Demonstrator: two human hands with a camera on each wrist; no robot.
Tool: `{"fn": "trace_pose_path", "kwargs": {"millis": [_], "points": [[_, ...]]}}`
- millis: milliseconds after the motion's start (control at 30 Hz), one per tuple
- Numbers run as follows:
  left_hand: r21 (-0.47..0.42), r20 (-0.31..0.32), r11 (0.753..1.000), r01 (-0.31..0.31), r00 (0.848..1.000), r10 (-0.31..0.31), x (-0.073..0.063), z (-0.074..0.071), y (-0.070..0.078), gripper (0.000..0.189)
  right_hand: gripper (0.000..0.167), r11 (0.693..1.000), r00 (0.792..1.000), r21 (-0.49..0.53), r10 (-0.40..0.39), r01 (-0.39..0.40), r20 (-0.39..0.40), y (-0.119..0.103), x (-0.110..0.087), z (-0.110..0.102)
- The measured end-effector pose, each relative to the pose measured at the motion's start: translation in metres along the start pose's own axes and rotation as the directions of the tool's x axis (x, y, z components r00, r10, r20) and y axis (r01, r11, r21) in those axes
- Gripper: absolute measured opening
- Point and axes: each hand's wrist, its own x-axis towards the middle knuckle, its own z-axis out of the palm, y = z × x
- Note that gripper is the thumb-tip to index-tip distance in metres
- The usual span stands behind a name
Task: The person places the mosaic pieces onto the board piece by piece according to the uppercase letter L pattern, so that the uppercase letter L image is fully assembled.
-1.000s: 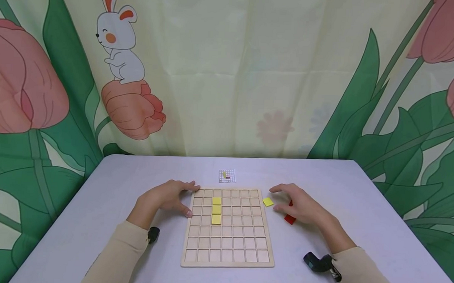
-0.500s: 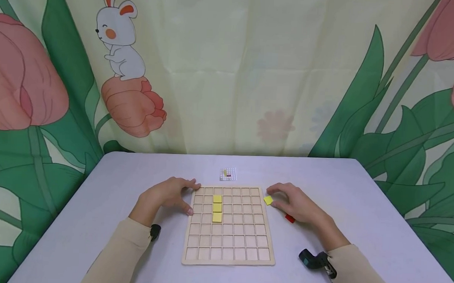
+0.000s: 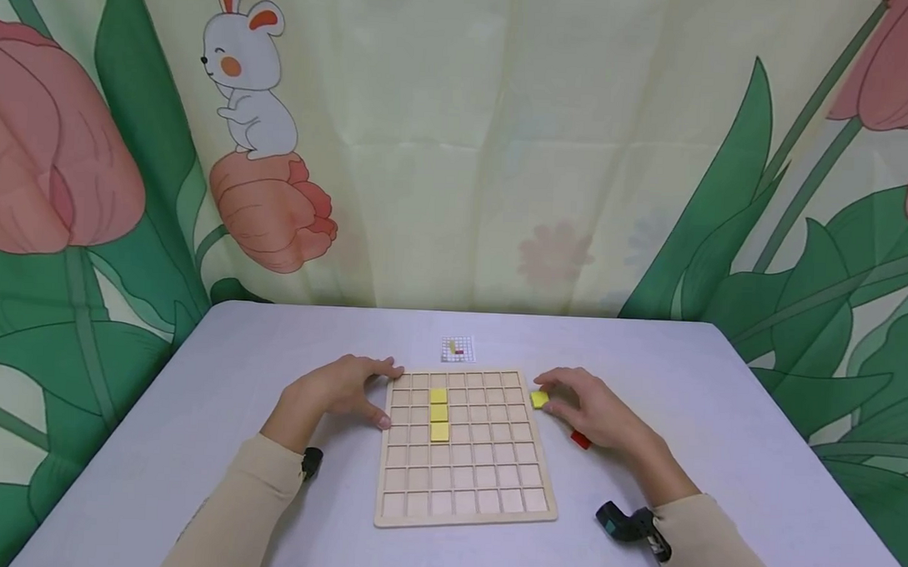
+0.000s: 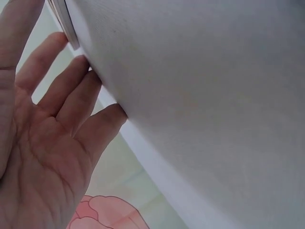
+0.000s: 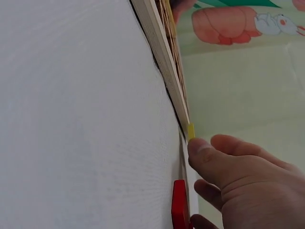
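A pale wooden grid board [image 3: 467,476] lies on the table, with several yellow tiles [image 3: 439,413] stacked in one column of its cells. My left hand [image 3: 339,390] touches the board's left side, index fingertip near the far corner and thumb at the edge; its fingers look extended in the left wrist view. Past the board's right edge, my right hand [image 3: 596,409] pinches a loose yellow tile [image 3: 539,400] between thumb and finger. The right wrist view shows that tile's edge at the thumb tip. A red tile [image 3: 580,439] lies under the right hand, partly covered.
Beyond the board lies a small printed card [image 3: 457,349] showing a grid with yellow and red marks. The white table [image 3: 193,441] ends at a curtain [image 3: 429,149] printed with a rabbit and tulips. Each wrist wears a small black camera.
My right thumb and finger have closed on the loose yellow tile, which has turned slightly. The board has twisted a little, its right side farther away. The left hand keeps its place.
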Motion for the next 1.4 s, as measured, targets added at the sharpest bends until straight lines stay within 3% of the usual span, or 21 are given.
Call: {"fn": "trace_pose_path", "kwargs": {"millis": [367,667,833,1033,1400], "points": [[0.012,0.01,1.0,0.008,1.0,-0.008,0.003,0.001,-0.003,0.094,0.035,0.996,0.995,0.023,-0.09,0.091,-0.048,-0.015,0.007,0.0],[0.006,-0.004,1.0,-0.005,1.0,0.005,0.002,0.0,-0.005,0.093,0.034,0.98,0.976,0.008,-0.198,0.2,-0.088,-0.027,0.018,0.008],[0.005,-0.006,1.0,-0.017,1.0,0.017,0.0,-0.001,-0.004,0.092,0.033,0.979,0.976,0.034,-0.2,0.203,-0.081,-0.037,0.024,0.011],[0.004,-0.001,0.999,-0.043,0.999,0.043,0.002,-0.002,-0.001,0.09,0.032,0.987,0.988,0.063,-0.143,0.147,-0.06,-0.047,0.022,0.015],[0.014,-0.008,1.0,-0.027,1.0,0.027,0.001,-0.002,-0.001,0.09,0.034,0.971,0.982,0.15,-0.187,0.187,-0.015,-0.062,0.032,0.033]]}}
